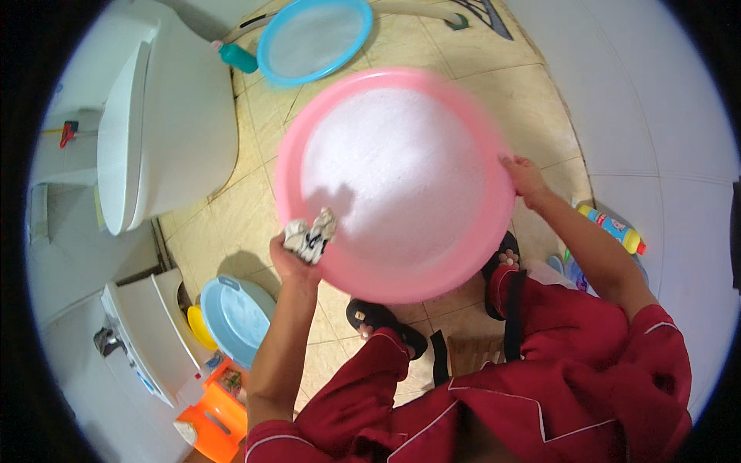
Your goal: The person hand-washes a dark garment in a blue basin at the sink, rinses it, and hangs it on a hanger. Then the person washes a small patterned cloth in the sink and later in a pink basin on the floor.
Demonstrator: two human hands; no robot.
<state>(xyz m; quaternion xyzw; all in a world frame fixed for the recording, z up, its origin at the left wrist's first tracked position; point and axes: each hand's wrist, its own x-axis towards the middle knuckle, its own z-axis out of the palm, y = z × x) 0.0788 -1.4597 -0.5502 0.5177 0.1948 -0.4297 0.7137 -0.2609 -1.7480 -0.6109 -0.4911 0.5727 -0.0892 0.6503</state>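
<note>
A large round pink plastic basin (393, 289), full of white suds, takes up the middle of the view. At its lower left edge, my left hand (295, 260) holds a bunched white cloth (311, 236) with dark marks; whether the fingers also touch the rim cannot be told. My right hand (523, 176) grips the basin's rim on the right side, fingers bent over it. The rim looks slightly blurred. What lies under the suds is hidden.
A blue basin of suds (367, 23) stands beyond, beside a green bottle (237, 58). At left are a white toilet (185, 116), a light blue tub (269, 295) and an orange plastic stool (211, 425). A yellow bottle (613, 228) lies by the right wall.
</note>
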